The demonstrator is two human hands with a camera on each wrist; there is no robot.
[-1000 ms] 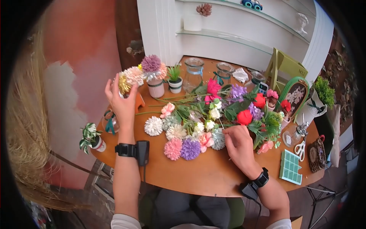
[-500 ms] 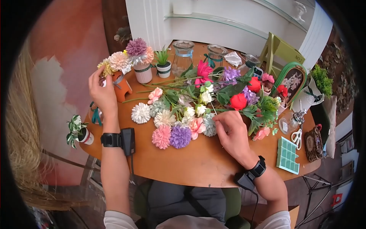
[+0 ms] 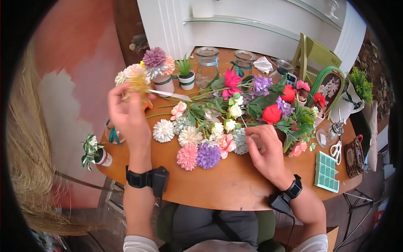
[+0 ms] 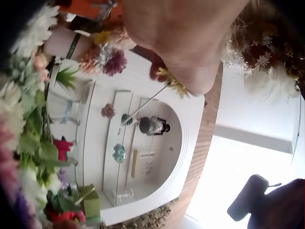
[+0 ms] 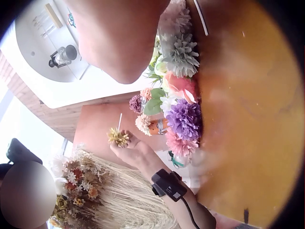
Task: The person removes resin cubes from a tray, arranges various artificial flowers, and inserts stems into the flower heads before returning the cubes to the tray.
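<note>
Left hand's grip pinches a gold flower, white stem newly in sight and free, left of the pink vase; right hand pinches a thin stick, right of it.

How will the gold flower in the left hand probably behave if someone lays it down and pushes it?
The gold flower is probably light, since it is mostly thin petals. Its white stem seems stiff: it sticks out straight from the left hand, unsupported. The rounded head might roll a little, but the ruffled petals may slow it.
</note>
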